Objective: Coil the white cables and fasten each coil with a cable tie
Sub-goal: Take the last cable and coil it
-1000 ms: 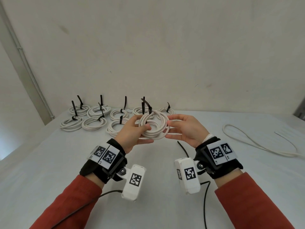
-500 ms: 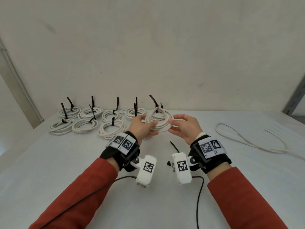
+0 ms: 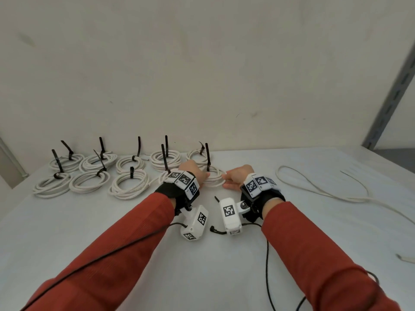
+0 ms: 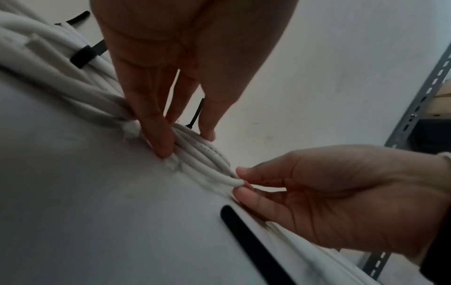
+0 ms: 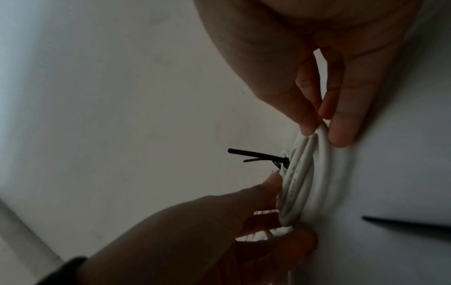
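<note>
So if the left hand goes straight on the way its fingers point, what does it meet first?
The left hand already touches the tied coil on the table. Beyond that, probably the back-row coil near the wall, though depth is unclear.

No words or numbers are showing legibly; the wrist tags (image 3: 184, 181) are carrying only black-and-white square code patterns, and faint cable (image 5: 296, 179) print is staying unreadable.

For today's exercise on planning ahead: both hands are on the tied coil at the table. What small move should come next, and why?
Probably let go of the coil with both hands: it lies on the table beside the other tied coils, its black tie already on. The left hand and right hand only pinch its rim, and an uncoiled cable waits to the right.
</note>
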Demonstrator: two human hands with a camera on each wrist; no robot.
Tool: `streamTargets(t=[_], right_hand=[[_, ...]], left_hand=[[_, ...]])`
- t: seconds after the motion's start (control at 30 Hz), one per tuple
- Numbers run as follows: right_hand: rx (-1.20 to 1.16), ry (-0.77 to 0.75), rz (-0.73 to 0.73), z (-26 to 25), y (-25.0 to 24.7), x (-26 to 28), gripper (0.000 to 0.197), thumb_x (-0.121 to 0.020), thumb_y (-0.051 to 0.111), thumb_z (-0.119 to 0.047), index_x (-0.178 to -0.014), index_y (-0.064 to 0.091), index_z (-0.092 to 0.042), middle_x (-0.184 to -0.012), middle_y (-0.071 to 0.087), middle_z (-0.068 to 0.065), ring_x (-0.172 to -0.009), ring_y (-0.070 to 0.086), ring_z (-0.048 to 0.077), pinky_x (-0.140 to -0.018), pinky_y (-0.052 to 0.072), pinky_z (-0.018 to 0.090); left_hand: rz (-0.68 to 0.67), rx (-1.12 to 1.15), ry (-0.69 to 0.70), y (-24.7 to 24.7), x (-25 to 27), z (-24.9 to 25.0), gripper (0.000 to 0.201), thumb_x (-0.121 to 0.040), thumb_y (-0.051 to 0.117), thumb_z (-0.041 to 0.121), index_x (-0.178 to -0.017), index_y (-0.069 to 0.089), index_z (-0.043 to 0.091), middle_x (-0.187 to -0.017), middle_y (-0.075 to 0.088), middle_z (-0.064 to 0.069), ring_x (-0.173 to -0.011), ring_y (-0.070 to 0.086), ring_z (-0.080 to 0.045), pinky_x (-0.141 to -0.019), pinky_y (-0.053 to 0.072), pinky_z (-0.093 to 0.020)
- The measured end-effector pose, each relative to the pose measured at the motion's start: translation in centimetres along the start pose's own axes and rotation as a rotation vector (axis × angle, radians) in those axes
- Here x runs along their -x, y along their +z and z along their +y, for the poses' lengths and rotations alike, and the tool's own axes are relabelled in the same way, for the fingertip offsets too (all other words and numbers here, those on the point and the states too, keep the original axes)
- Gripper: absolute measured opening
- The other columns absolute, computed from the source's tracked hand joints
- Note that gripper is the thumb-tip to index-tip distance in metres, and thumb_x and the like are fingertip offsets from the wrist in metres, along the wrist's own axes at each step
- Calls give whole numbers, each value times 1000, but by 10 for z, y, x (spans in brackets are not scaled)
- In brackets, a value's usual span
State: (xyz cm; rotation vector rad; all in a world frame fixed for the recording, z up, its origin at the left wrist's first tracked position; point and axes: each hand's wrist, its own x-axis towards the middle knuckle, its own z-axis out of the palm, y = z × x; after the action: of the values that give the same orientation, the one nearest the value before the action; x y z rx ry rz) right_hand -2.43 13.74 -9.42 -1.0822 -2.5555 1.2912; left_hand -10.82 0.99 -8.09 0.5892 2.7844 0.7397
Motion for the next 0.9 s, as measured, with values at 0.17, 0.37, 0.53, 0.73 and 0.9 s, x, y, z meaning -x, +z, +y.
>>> streamTargets(t=[0.17,0.37,0.53,0.73,0.9], right_hand=[[-473,90,-37,-6,-1,3,11,-86,63,-2,-77,58,-3,-78,62,14,-63,62,23,-55,57,28],[-347,-10,-57,14,-38,24,11,-89,61,-6,-99,64,-8,-85,62,8,-59,62,17,-57,55,28],[189,-49,303,52,-96,26,18,-87,59,-12,-100,70,-14,-112,68,11,-105,63,27,-91,49,31],[747,151,320,111,-147,27,17,-85,52,-20,-100,59,-17,-118,62,9,-114,55,30,-100,41,40],[841,52,216,130,-155,32,9,-86,60,-19,-88,61,-11,-107,69,11,-97,66,27,-76,50,27]], left_hand=[[-12,-142,21,-2,-6,1,44,-86,60,42,-106,62,3,-109,67,-16,-98,64,-30,-76,50,-31],[102,-195,212,-8,-4,15,32,-86,55,33,-100,67,6,-111,65,-18,-103,60,-33,-81,45,-32],[195,-162,399,-1,18,49,20,-90,52,34,-100,66,25,-114,59,0,-109,54,-25,-95,35,-40],[115,-89,623,25,40,83,17,-90,54,31,-97,67,23,-110,59,0,-104,56,-22,-92,43,-41],[70,-93,714,38,57,103,18,-92,54,30,-104,66,26,-114,59,4,-111,50,-19,-93,35,-37]])
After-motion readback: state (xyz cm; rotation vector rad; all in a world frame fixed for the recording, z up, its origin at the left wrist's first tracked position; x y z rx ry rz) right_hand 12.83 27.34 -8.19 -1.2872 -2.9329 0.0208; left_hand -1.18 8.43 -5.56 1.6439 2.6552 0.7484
